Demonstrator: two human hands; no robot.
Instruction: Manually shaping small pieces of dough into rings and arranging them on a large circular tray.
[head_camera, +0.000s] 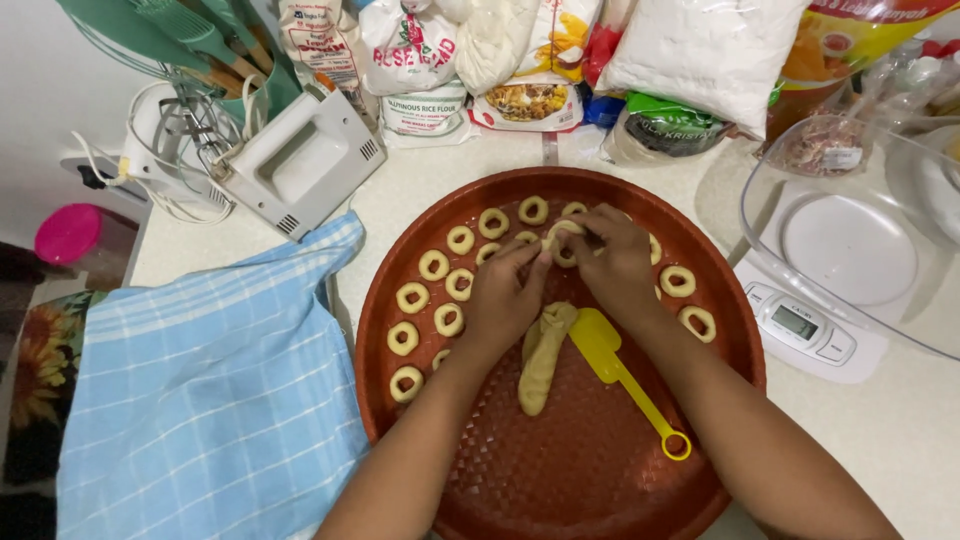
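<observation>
A round reddish-brown tray (590, 480) lies on the counter, with several small dough rings (433, 265) set out across its far half. My left hand (503, 295) and my right hand (612, 262) meet over the tray's middle, fingertips pinched together on a small piece of pale dough (562, 236) that they are shaping. Just below my hands lies a long lump of dough (542, 358). Beside it rests a yellow plastic scraper (620, 375), handle pointing toward me.
A blue checked cloth (210, 400) covers the counter left of the tray. A white hand mixer (300, 160) sits at the back left. Bags of flour and other ingredients (700, 50) line the back. A clear bowl (860, 240) stands on a white kitchen scale (800, 325) at the right.
</observation>
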